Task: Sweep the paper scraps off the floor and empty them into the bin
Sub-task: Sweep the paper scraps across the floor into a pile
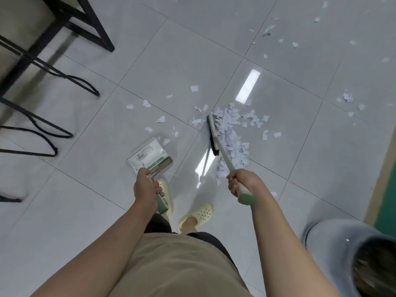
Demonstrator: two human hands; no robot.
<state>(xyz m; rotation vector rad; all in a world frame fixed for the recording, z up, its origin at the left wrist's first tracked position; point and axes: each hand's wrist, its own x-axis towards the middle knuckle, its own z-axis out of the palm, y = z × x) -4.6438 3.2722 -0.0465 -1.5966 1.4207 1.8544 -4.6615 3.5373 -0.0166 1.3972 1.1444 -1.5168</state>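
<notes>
Gathering the paper scraps heaped on the floor tiles beside the broom, gripped by the right hand, is best done with short strokes toward the dustpan held by the left hand.

- Black metal stool legs — far-left edge of the tiled floor, bent-wire feet resting on it.
- Black table frame — far-left corner.
- Cream perforated clogs on the near-middle tiles.
- Green strip along the right edge.
- Ceiling-light reflection on the glossy middle tile.
</notes>
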